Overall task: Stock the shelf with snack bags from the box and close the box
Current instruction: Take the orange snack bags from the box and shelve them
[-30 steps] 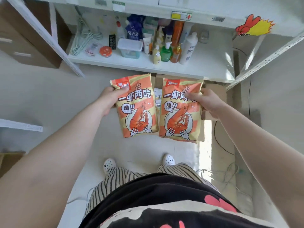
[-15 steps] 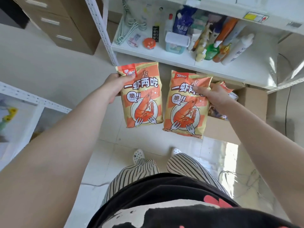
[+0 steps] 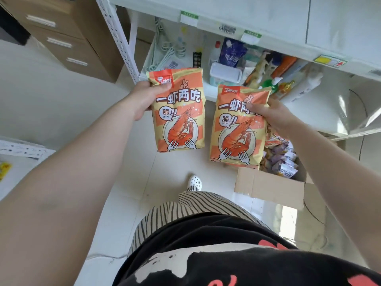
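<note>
I hold two orange and yellow snack bags printed with a shrimp, both upright in the air above the floor. My left hand [image 3: 144,99] grips the left snack bag [image 3: 178,112] by its top left corner. My right hand [image 3: 269,115] pinches the right snack bag [image 3: 237,131] at its upper right edge. Below the right bag, the open cardboard box [image 3: 268,186] stands on the floor with several more snack bags [image 3: 282,159] inside. My right forearm hides part of the box.
A white metal shelf [image 3: 321,112] carries bottles [image 3: 282,67], a lidded plastic tub [image 3: 225,75] and hangers. A higher shelf board [image 3: 268,19] runs across the top. A brown drawer cabinet [image 3: 68,42] stands at the left. Pale floor tiles lie around my feet.
The view has swung left and both bags have risen toward the shelf. The box now shows at the lower right with its contents visible. Both grips are unchanged.
</note>
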Motion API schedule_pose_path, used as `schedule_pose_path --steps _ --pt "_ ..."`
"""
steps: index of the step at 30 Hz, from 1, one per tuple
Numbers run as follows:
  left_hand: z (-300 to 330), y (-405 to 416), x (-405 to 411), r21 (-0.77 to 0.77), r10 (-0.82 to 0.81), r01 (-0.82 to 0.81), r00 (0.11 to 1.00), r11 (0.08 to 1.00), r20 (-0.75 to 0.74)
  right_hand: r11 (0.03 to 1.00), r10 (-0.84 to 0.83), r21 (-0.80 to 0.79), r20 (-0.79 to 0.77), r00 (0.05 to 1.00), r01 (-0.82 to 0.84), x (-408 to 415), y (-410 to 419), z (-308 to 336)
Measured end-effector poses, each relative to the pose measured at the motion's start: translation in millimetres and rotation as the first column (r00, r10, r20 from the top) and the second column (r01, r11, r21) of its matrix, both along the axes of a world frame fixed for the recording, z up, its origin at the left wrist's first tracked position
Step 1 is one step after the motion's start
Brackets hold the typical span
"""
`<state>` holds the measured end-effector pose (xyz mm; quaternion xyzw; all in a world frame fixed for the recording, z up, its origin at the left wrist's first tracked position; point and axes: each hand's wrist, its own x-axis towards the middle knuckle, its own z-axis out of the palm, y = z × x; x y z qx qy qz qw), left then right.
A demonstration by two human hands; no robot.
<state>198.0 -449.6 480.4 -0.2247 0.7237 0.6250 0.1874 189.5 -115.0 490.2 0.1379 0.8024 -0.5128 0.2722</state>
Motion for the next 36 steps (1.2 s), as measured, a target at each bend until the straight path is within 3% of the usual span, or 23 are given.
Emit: schedule_pose_path --steps 6,14,24,36 --pt "21.7 -18.9 -77.7 -0.063 -0.003 0.001 1.0 0.998 -0.018 0.999 0.021 -0.045 -0.025 0.999 -0.022 -68.4 -18.7 21.9" --pt "46.6 -38.5 -180.6 -0.03 -0.12 0.117 0.988 0.993 -0.097 0.997 -0.04 -0.066 -0.076 0.996 0.035 -149.2 -39.0 32.3" --pt "75.5 -65.7 -310.9 -0.019 -0.235 0.235 0.958 0.972 -0.165 0.971 -0.241 -0.051 -0.158 0.958 0.236 -224.6 -65.9 47.8" --pt "91.6 -22.4 -437.0 -0.02 -0.126 0.126 0.943 0.992 -0.308 0.972 -0.232 -0.085 -0.23 0.945 0.218 -331.0 -47.8 66.6"
